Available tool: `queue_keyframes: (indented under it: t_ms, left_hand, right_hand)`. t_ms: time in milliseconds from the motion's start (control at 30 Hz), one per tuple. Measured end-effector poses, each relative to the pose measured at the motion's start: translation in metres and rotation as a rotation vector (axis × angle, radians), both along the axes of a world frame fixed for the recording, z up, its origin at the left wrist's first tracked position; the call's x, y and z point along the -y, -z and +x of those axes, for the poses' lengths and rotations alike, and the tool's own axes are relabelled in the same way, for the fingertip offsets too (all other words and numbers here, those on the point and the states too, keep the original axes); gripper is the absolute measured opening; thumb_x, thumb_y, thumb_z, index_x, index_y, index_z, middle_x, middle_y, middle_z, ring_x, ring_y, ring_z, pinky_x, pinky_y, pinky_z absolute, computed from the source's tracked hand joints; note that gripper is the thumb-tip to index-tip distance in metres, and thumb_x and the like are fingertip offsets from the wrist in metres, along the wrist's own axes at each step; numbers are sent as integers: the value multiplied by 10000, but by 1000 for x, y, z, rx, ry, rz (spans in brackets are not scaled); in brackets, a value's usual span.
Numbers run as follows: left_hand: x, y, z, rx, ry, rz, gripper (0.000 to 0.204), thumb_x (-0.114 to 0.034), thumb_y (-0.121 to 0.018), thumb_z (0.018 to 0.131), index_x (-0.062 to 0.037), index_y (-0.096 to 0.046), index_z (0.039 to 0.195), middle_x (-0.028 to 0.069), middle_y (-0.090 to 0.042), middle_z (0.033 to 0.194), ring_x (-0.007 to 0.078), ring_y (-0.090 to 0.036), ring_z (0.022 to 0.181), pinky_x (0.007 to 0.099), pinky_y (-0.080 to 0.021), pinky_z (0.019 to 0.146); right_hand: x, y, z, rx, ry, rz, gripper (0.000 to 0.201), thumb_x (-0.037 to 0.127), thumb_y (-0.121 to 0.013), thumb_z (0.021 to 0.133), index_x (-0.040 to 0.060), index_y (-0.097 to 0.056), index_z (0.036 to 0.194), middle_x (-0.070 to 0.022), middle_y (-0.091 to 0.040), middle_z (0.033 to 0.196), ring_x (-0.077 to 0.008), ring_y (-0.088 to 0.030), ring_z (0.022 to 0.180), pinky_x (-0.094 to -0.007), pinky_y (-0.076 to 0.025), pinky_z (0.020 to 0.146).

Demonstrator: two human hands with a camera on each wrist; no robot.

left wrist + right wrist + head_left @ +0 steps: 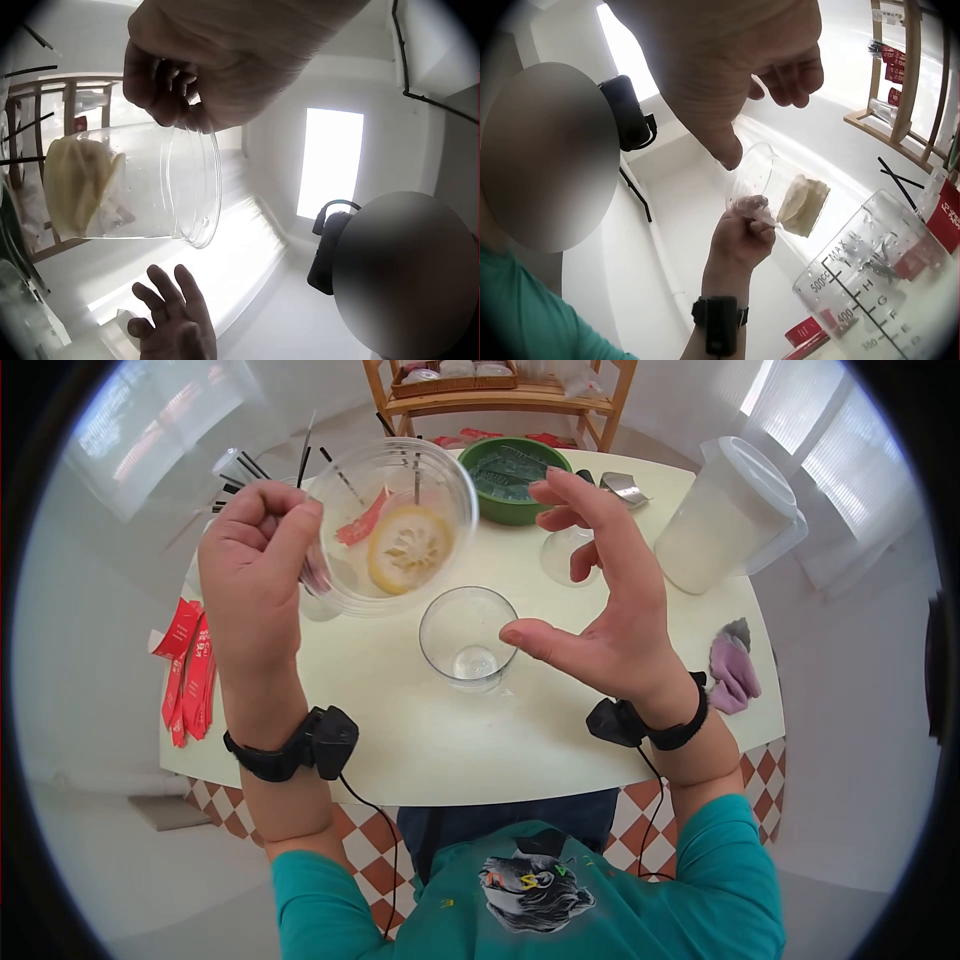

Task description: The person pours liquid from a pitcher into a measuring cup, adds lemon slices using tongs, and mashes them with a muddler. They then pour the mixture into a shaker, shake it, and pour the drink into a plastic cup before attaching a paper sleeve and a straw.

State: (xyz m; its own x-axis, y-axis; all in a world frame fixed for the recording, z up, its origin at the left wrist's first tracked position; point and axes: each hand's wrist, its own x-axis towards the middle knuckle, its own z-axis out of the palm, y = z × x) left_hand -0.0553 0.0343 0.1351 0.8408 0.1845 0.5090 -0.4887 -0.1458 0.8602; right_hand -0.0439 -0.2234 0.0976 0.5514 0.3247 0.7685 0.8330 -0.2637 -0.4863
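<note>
The left hand (258, 575) pinches the rim of a clear plastic cup (345, 575), raised and tilted over the table's left half. Inside the cup lie a lemon slice (411, 548) and a reddish piece (363, 520); the left wrist view shows pale yellow slices (79, 184) at its bottom. The right hand (615, 600) is raised with spread, slightly bent fingers and holds nothing. Below and between the hands a clear measuring cup (470, 635) stands on the table; its printed scale (859, 296) shows in the right wrist view.
A green bowl (510, 508) sits at the back, with a lidded pitcher (725, 515) to its right. Red packets (190, 675) lie at the left edge and a purple cloth (735, 672) at the right. Behind the table stands a wooden rack (505, 405).
</note>
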Motion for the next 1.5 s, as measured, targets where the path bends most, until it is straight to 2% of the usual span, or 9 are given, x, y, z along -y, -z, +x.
queue_keyframes:
  t_ms: [367,433,467,600,1033,1200,1300,1333,1500]
  left_hand:
    - [46,9,3,-16,439,-240,223,-171,-674,847,7,-611,966,-4,-621,785,33,-539,655,172,-392,575]
    - [46,11,4,132,481,-88,535,-322,-788,731,6,-592,1105,19,-638,949,63,-580,817,214,-452,691]
    - [41,5,0,-52,351,142,1000,-590,-846,548,22,-510,1265,89,-604,1145,149,-574,1036,279,-441,871]
    - [49,15,5,105,494,221,1128,-375,-947,407,-21,-443,1353,75,-564,1238,192,-540,1150,333,-429,949]
    - [50,24,7,122,466,189,977,-119,-913,494,-23,-440,1343,66,-573,1173,163,-554,1109,313,-460,964]
    - [25,10,13,121,372,191,877,-55,-868,547,-19,-455,1320,67,-583,1116,163,-568,1071,306,-469,956]
    - [9,9,19,128,290,108,790,-283,-908,559,3,-539,1197,117,-612,1058,187,-613,907,324,-499,842]
    - [4,-2,11,43,334,116,780,-98,-838,614,-16,-471,1297,82,-579,1096,160,-573,1040,293,-489,896]
    - [-3,-4,15,213,282,42,756,-109,-850,617,-9,-491,1275,82,-581,1076,159,-572,1020,270,-488,848]
  right_hand:
    - [-1,1,-1,-175,-25,23,856,238,-880,607,-12,-469,1316,-99,-571,1151,-204,-574,1040,-310,-475,874]
    - [-3,1,-1,-171,-56,68,868,234,-890,601,-11,-466,1318,-87,-572,1151,-181,-579,1024,-296,-482,858]
    - [-3,1,-2,-206,-54,81,878,228,-897,593,-10,-465,1319,-82,-577,1149,-176,-580,1019,-296,-484,857]
    - [-8,5,-5,-209,12,61,894,233,-906,576,-7,-468,1317,-76,-592,1141,-163,-583,993,-285,-487,824]
    - [-8,8,-4,-251,-79,47,828,183,-869,625,-19,-467,1319,-80,-583,1169,-159,-576,1034,-266,-477,797]
    - [8,26,53,-391,-16,180,532,156,-769,757,-12,-577,1224,-112,-613,1164,-179,-584,1044,-298,-477,863]
    - [26,32,118,-456,139,-12,482,202,-762,766,-13,-616,1172,-141,-631,1148,-215,-598,1051,-327,-492,843]
    - [28,33,137,-388,301,-213,480,241,-753,768,-10,-626,1156,-158,-644,1119,-235,-616,1025,-345,-500,830]
    - [31,35,208,-395,551,-750,503,357,-733,748,-1,-655,1093,-188,-681,991,-298,-658,921,-399,-513,803]
